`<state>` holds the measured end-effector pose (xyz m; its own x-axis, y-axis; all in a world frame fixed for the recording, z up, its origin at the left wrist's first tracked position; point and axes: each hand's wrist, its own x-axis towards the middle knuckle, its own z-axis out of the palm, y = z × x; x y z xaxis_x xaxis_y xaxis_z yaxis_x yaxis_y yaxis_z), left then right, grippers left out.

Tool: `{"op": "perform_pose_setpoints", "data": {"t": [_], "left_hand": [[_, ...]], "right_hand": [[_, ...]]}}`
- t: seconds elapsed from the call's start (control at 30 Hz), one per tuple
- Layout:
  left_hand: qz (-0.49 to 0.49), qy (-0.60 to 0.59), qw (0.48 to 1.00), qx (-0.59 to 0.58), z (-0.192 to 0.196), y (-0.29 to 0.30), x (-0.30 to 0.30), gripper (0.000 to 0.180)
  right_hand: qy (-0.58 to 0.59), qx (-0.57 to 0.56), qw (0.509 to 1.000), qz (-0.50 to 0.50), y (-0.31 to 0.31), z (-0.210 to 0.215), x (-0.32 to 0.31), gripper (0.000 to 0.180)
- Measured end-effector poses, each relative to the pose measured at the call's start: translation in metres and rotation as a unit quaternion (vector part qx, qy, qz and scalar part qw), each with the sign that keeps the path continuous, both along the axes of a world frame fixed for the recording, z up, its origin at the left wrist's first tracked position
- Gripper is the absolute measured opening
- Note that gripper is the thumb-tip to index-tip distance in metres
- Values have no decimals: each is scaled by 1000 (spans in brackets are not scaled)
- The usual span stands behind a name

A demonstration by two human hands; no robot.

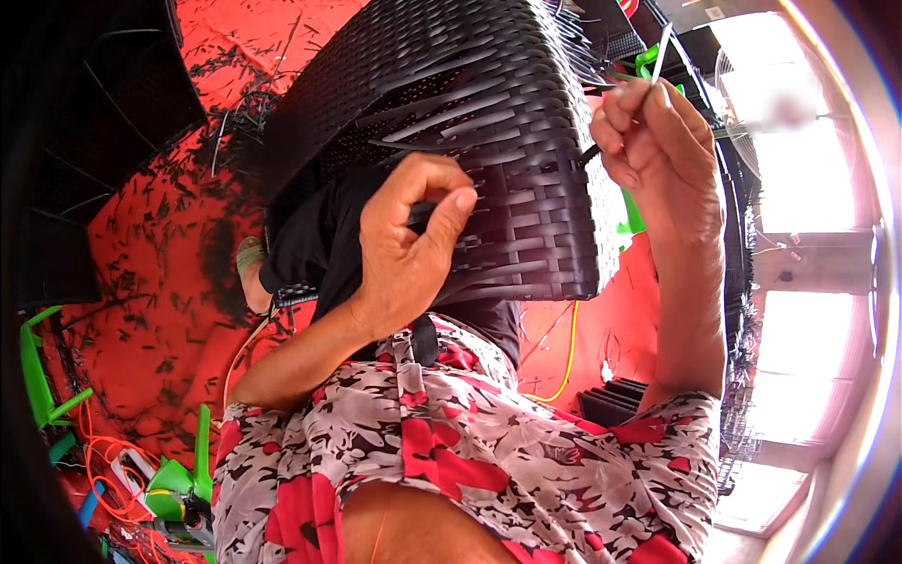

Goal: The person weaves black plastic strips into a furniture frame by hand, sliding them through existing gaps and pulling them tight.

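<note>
A large black woven wicker piece (526,141) of flat plastic strips rests across my lap, with loose strip ends (423,117) poking out of the weave on its upper face. My left hand (404,244) is just over its near side, fingers curled and thumb drawn toward the index finger. Whether something thin sits between those fingertips is hidden. Raised beyond the right edge of the wicker, my right hand (658,141) pinches a thin strip (663,52), its pale, shiny end pointing up. Behind the right fingers a short dark strip end (590,155) sticks out from the wicker's edge.
Black strip scraps (169,282) litter the red floor on the left. Dark panels (94,122) stand at the far left. Green frame parts (178,484) and an orange cord (99,461) lie lower left. A yellow cord (570,352) runs beside my lap. A fan (752,103) stands at right.
</note>
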<state>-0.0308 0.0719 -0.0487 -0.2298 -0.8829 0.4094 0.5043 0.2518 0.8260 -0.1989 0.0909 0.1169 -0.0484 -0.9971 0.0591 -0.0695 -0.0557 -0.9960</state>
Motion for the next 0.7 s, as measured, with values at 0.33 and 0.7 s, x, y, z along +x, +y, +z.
{"op": "perform_pose_setpoints", "data": {"t": [0.33, 0.7], "left_hand": [[-358, -105, 917, 140, -22, -11, -8, 43], [-239, -195, 951, 23, -16, -13, -7, 34]], "right_hand": [[388, -137, 904, -117, 28, 7, 8, 18], [632, -125, 762, 61, 35, 31, 13, 23]]}}
